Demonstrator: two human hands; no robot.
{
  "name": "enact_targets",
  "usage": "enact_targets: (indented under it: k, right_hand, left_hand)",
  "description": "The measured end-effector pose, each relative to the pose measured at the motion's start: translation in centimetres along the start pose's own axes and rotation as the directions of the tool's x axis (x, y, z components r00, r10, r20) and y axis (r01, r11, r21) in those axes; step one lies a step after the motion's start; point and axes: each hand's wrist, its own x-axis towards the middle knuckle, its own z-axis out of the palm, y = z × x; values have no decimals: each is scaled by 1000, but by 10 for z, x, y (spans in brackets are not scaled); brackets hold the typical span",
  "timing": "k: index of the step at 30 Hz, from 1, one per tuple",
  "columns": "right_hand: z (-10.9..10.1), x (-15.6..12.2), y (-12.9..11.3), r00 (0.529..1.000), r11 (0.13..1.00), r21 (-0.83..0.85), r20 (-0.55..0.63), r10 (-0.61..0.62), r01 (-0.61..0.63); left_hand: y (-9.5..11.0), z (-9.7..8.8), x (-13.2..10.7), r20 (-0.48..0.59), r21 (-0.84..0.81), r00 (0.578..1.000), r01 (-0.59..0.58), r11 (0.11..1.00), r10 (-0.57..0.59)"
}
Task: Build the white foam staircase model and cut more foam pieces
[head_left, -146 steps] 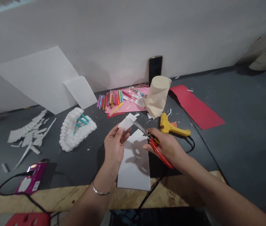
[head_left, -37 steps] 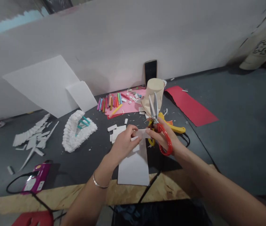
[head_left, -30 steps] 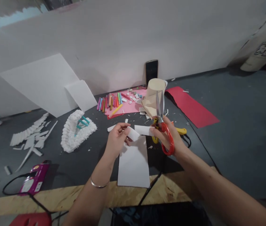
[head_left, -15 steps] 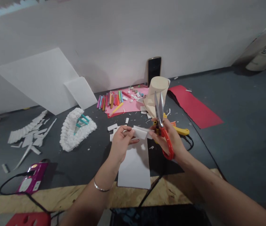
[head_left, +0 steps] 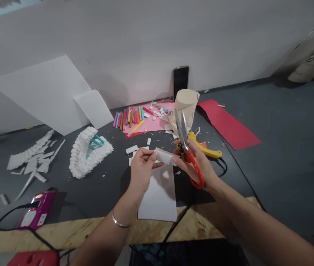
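Note:
Between my two hands is a small folded piece of white paper [head_left: 163,156]. My left hand [head_left: 142,166] pinches its left end. With thumb and fingertips my right hand [head_left: 195,164] touches its right end, and the same hand carries red-handled scissors [head_left: 192,162], blades pointing up and slightly parted. Beneath the hands lies a white sheet [head_left: 158,199], reaching over the table's front edge. Small white cut pieces [head_left: 131,149] lie just beyond my left hand. A yellow glue gun [head_left: 208,149] rests behind my right hand, partly hidden by it.
At left are a white jaw-shaped model [head_left: 79,159] with teal sticks, paper strips [head_left: 39,157] and a purple power box [head_left: 37,212] with a cable. Crayons [head_left: 130,116] on pink paper, a beige roll [head_left: 186,101], a phone [head_left: 181,81] and red paper [head_left: 229,125] stand or lie farther back.
The scissors' blades have tilted to the left. The right fingers have closed in on the folded paper, which has turned slightly. The whole view has shifted a little.

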Motion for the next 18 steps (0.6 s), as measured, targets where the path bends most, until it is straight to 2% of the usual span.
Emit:
enact_targets:
  k: [8, 12, 18]
  right_hand:
    - [1, 2, 0, 1000, 999, -36, -6, -13, 13]
    - [-1, 3, 0, 999, 999, -29, -17, -29, 28]
    - [-4, 4, 0, 999, 999, 25, 1, -40, 40]
  left_hand:
    - [1, 0, -4, 11, 51, 998, -63, 997, 62]
    - [4, -4, -1, 116, 20, 993, 18, 1000, -20]
    - [7, -9, 6, 283, 146, 948, 110, 983, -148]
